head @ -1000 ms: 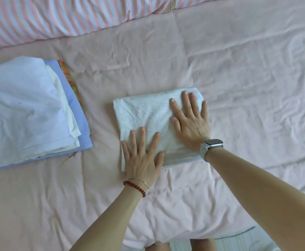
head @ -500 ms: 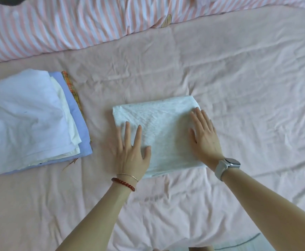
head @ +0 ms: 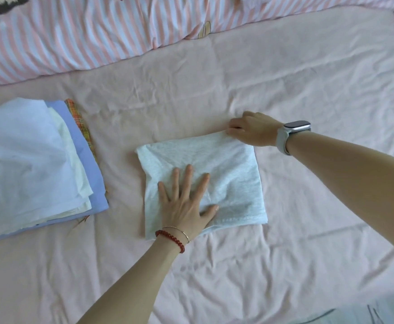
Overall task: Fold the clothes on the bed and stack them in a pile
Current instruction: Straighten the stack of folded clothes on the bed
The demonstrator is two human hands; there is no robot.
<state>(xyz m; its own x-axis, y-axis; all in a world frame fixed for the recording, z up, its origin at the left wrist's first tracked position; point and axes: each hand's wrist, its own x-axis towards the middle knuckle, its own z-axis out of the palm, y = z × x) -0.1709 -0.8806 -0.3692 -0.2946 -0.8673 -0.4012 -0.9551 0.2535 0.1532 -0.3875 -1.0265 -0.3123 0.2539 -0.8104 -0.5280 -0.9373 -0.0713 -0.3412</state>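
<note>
- The bed (head: pixel 284 242) fills nearly the whole frame, its pink sheet creased all over, with nothing else lying loose on it that I can see.
- A striped duvet (head: pixel 86 36) runs along the top edge, bunched against the sheet.
- The pile (head: pixel 27 164) sits at the left edge: a white piece on top, cream and blue layers under it, and a strip of plaid peeking out on its right side. It lies well apart from the piece being worked.
- The grey top (head: pixel 226 178) lies at centre frame, already folded down to a small rectangle, hem stitching along its lower edge.
- The left hand (head: pixel 184 206) lies flat on the lower left part of the grey top, fingers spread wide and straight, pinning it to the sheet.
- The right hand (head: pixel 252 129) is at the top's upper right corner, fingers curled in; it looks to be pinching that corner, though the fingertips are partly hidden.
- A watch (head: pixel 294 134) is on the right wrist, a red bead bracelet (head: pixel 170 237) on the left.
- My read: this is the last squaring-up of the fold, or the start of one more fold across.
- Next, I'd guess, both hands need to get under the top, keep it from falling open, and set it squarely on the pile.
</note>
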